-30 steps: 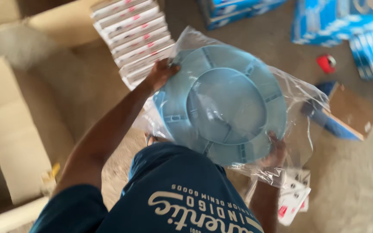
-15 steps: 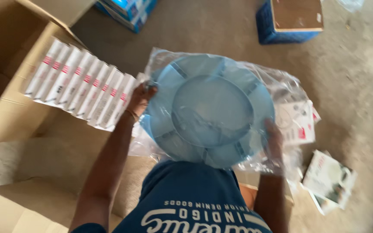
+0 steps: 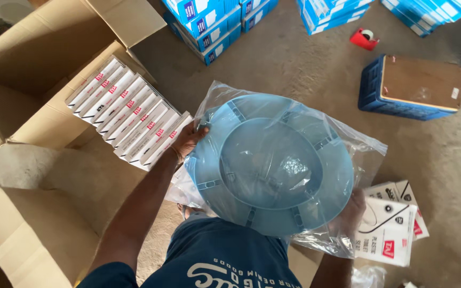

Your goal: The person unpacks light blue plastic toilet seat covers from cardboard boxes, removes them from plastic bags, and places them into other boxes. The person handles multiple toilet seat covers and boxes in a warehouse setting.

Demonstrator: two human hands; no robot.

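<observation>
I hold a round light-blue plastic dish (image 3: pixel 270 165) with ribbed rim, wrapped in a clear plastic bag (image 3: pixel 348 138), in front of my chest. My left hand (image 3: pixel 188 141) grips the dish's left edge through the bag. My right hand (image 3: pixel 350 213) grips its lower right edge, partly hidden behind the bag. The dish faces up toward the camera, with the bag's loose end hanging at the lower right.
A row of white flat boxes (image 3: pixel 129 120) lies on an open cardboard carton (image 3: pixel 38 69) at left. Blue boxes (image 3: pixel 209 21) stand at the back, a blue crate (image 3: pixel 409 85) and red tape dispenser (image 3: pixel 364 38) at right. White printed cartons (image 3: pixel 390 226) lie on the floor.
The view has tilted and shifted, so the dish sits lower and more central. Both hands keep the same hold on the bagged dish.
</observation>
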